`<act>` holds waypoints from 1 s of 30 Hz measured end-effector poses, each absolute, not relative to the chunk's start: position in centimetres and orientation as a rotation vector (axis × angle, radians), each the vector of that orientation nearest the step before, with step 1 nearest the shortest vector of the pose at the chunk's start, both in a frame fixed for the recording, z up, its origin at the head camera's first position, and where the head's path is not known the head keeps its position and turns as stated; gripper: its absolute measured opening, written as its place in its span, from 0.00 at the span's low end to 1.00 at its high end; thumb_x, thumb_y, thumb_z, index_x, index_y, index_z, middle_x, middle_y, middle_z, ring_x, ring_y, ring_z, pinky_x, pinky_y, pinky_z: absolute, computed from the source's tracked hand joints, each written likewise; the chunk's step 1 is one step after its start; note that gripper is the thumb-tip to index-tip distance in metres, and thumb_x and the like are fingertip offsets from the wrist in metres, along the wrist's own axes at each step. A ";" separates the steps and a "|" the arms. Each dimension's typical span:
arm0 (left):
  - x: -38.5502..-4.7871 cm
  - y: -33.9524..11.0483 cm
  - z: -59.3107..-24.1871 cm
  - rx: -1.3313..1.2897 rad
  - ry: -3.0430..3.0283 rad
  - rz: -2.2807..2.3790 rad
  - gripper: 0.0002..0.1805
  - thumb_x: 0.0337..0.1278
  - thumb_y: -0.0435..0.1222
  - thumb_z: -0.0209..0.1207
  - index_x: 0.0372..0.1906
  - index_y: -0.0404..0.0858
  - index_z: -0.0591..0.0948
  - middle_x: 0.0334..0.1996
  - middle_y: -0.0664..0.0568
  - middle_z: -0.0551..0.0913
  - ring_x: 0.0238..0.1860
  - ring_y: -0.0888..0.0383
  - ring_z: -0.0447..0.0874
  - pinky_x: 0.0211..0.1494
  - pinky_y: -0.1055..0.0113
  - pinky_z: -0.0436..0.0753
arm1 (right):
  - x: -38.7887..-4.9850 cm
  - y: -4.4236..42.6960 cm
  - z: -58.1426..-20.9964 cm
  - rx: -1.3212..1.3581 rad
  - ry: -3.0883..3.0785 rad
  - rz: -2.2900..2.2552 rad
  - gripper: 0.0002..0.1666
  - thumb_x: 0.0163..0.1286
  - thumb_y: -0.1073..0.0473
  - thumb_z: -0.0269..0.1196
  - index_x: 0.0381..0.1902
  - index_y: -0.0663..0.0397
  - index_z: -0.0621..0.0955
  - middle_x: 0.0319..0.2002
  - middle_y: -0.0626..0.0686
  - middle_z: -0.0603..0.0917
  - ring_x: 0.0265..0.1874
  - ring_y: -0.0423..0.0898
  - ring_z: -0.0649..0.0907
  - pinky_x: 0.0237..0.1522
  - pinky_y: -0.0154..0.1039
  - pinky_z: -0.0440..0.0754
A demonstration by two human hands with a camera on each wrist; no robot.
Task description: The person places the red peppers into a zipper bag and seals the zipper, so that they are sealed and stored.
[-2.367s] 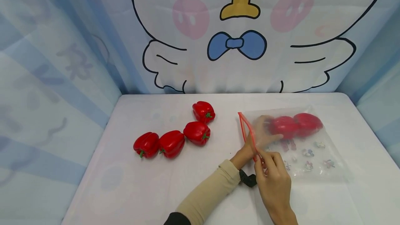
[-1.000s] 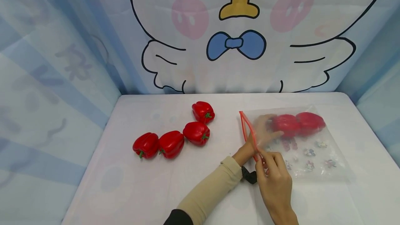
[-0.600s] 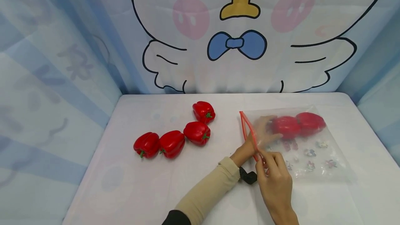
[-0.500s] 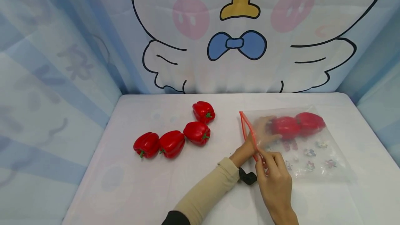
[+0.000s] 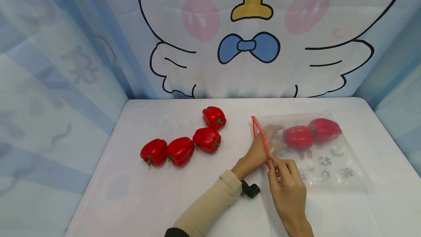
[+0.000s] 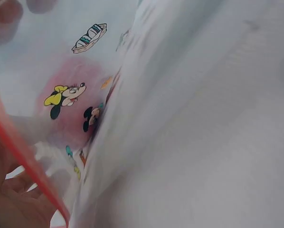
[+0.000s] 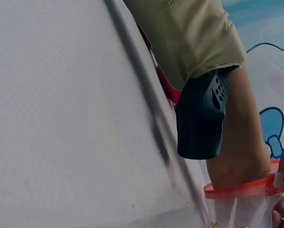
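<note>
A clear zip bag (image 5: 352, 164) with a red zip edge (image 5: 262, 134) and small printed pictures lies on the right of the table. Inside it are two red bell peppers (image 5: 298, 137), side by side. My left hand (image 5: 258, 153) reaches through the bag's mouth. Its fingers show hazily through the plastic, spread and apart from the nearer pepper. With thumb and fingers my right hand (image 5: 289, 189) pinches the near end of the red edge; the right wrist view also shows this rim (image 7: 241, 188) around the left forearm.
Several more red bell peppers lie left of the bag, among them a front one (image 5: 180, 151) and a back one (image 5: 214, 117). A black wrist camera (image 5: 251, 189) juts from the left wrist. Printed curtains (image 5: 250, 76) stand behind the white table (image 5: 148, 200).
My left hand has drawn back to the left, away from the nearer pepper inside the bag. That pepper has shifted slightly left and down. The right hand keeps its pinch on the edge.
</note>
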State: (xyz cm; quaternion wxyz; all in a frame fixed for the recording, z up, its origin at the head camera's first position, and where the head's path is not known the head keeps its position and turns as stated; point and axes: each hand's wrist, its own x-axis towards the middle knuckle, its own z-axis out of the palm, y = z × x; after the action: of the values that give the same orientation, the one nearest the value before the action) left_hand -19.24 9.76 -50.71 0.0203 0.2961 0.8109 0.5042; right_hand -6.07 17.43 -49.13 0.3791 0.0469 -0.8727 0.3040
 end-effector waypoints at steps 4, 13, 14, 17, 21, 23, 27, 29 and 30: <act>-19.1 8.6 -50.6 0.958 2.668 1.410 0.25 0.70 0.40 0.63 0.68 0.39 0.77 0.64 0.48 0.82 0.66 0.55 0.80 0.70 0.71 0.76 | -6.1 17.4 -49.1 0.107 -2.250 0.758 0.16 0.62 0.72 0.66 0.48 0.62 0.88 0.34 0.54 0.82 0.26 0.40 0.77 0.26 0.24 0.73; -18.5 6.4 -49.4 1.084 2.993 0.835 0.21 0.69 0.35 0.63 0.64 0.39 0.80 0.60 0.50 0.82 0.61 0.55 0.81 0.66 0.66 0.80 | -6.0 17.5 -48.9 0.110 -2.265 0.758 0.16 0.63 0.72 0.68 0.49 0.60 0.89 0.34 0.54 0.81 0.25 0.41 0.77 0.25 0.24 0.74; -18.4 6.2 -49.2 1.095 3.023 0.749 0.20 0.70 0.36 0.63 0.64 0.39 0.81 0.58 0.52 0.82 0.58 0.56 0.81 0.63 0.67 0.81 | -6.0 17.5 -48.9 0.110 -2.268 0.758 0.16 0.63 0.72 0.68 0.49 0.60 0.89 0.34 0.54 0.81 0.24 0.40 0.77 0.25 0.24 0.74; -18.1 5.4 -48.7 1.126 3.085 0.502 0.15 0.71 0.41 0.63 0.57 0.41 0.83 0.51 0.54 0.82 0.50 0.59 0.82 0.52 0.70 0.82 | -6.1 17.4 -48.9 0.113 -2.255 0.765 0.17 0.62 0.73 0.68 0.49 0.59 0.89 0.34 0.54 0.81 0.24 0.40 0.77 0.25 0.24 0.74; -17.7 4.4 -47.9 1.173 3.133 0.247 0.14 0.72 0.46 0.62 0.53 0.43 0.83 0.48 0.56 0.83 0.48 0.59 0.83 0.49 0.69 0.84 | -6.2 17.4 -48.9 0.121 -2.223 0.779 0.18 0.62 0.73 0.68 0.49 0.58 0.89 0.33 0.53 0.81 0.24 0.40 0.77 0.25 0.24 0.73; -17.6 3.9 -47.6 1.184 3.155 0.182 0.15 0.73 0.47 0.61 0.55 0.44 0.83 0.51 0.56 0.84 0.51 0.59 0.85 0.53 0.67 0.85 | -6.2 17.4 -48.9 0.124 -2.223 0.777 0.18 0.62 0.73 0.68 0.49 0.58 0.89 0.33 0.53 0.81 0.24 0.41 0.77 0.25 0.24 0.73; -17.3 2.8 -46.8 1.170 3.189 0.120 0.17 0.73 0.47 0.60 0.59 0.46 0.82 0.55 0.55 0.85 0.57 0.57 0.85 0.60 0.63 0.86 | -6.1 17.4 -48.9 0.119 -2.240 0.774 0.17 0.63 0.72 0.68 0.50 0.58 0.89 0.34 0.54 0.82 0.24 0.41 0.77 0.25 0.24 0.73; -17.2 2.2 -46.3 1.146 3.193 0.102 0.19 0.73 0.49 0.60 0.62 0.47 0.82 0.58 0.55 0.84 0.60 0.56 0.84 0.64 0.60 0.84 | -6.1 17.5 -48.9 0.118 -2.248 0.776 0.17 0.63 0.72 0.68 0.50 0.58 0.89 0.34 0.54 0.82 0.24 0.41 0.78 0.25 0.24 0.74; -17.2 1.9 -46.0 1.132 3.189 0.100 0.21 0.72 0.50 0.61 0.63 0.47 0.81 0.59 0.54 0.84 0.61 0.55 0.83 0.65 0.59 0.84 | -6.1 17.5 -48.9 0.117 -2.252 0.775 0.17 0.63 0.72 0.68 0.50 0.58 0.89 0.34 0.54 0.82 0.24 0.41 0.78 0.25 0.24 0.74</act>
State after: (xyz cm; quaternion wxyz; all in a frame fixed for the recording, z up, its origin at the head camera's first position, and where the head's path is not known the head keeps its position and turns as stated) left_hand -17.16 1.87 -46.01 -0.1216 0.3319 0.9350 0.0293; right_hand -6.09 17.47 -48.92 0.3694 0.0457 -0.8776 0.3021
